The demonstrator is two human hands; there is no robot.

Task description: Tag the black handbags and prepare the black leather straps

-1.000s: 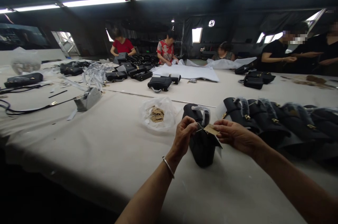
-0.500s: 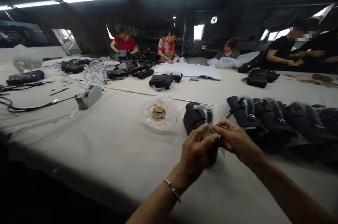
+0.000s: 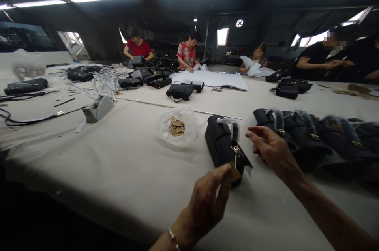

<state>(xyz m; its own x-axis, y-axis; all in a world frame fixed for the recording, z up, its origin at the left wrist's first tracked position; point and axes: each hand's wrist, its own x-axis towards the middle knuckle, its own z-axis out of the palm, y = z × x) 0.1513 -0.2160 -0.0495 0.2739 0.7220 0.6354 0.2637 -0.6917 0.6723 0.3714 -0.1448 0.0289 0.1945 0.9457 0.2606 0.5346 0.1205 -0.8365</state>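
Observation:
A black handbag (image 3: 219,144) with a plastic-wrapped handle (image 3: 235,129) sits on the table in front of me. From its gold ring (image 3: 236,149) a brown paper tag (image 3: 235,172) hangs on a white string. My left hand (image 3: 207,197), with a metal bangle at the wrist, pinches the tag's near edge between thumb and fingers. Just right of the handle, my right hand (image 3: 272,150) is held in the air, fingers loosely apart and holding nothing that I can see. Left of the handbag is a clear plastic bag (image 3: 192,128) of similar brown tags (image 3: 177,127).
A row of black handbags (image 3: 302,136) stands at my right. A grey tape dispenser (image 3: 99,109) is on the left, near black straps (image 3: 32,118). More handbags (image 3: 179,91) and white sheeting (image 3: 213,79) lie farther back. Several people work across the table.
My hands have parted: the left has drawn down toward me with the tag, the right has let go and moved right. The tag now hangs from the handbag's gold ring.

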